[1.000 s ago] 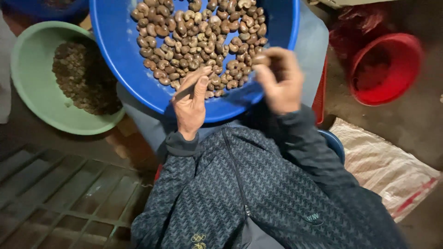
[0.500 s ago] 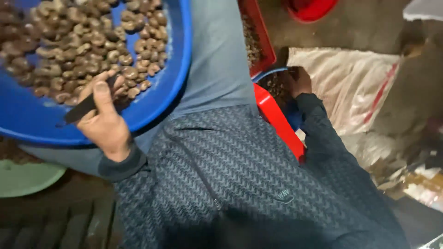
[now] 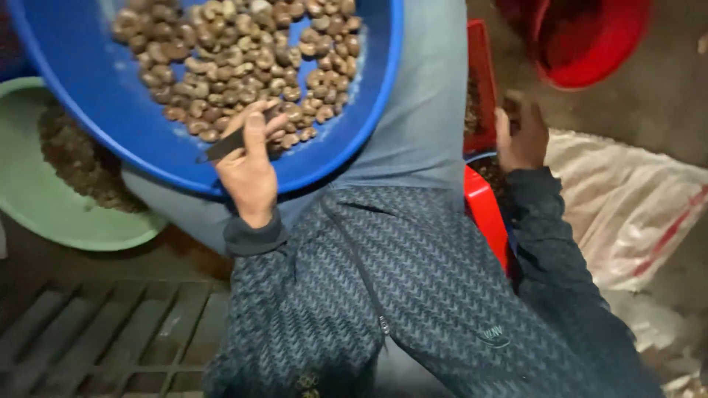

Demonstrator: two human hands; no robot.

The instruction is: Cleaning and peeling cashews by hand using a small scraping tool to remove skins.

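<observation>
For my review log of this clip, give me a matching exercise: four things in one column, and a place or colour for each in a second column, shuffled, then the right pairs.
Things:
1. blue basin
2. green basin
3. red bucket
4. left hand

Places or colours:
A. top right, on the floor
B. on the lap, holding brown nuts
C. grips a thin dark blade at the blue rim
D. far left, with dark bits inside

Pairs: 1-B, 2-D, 3-A, 4-C
</observation>
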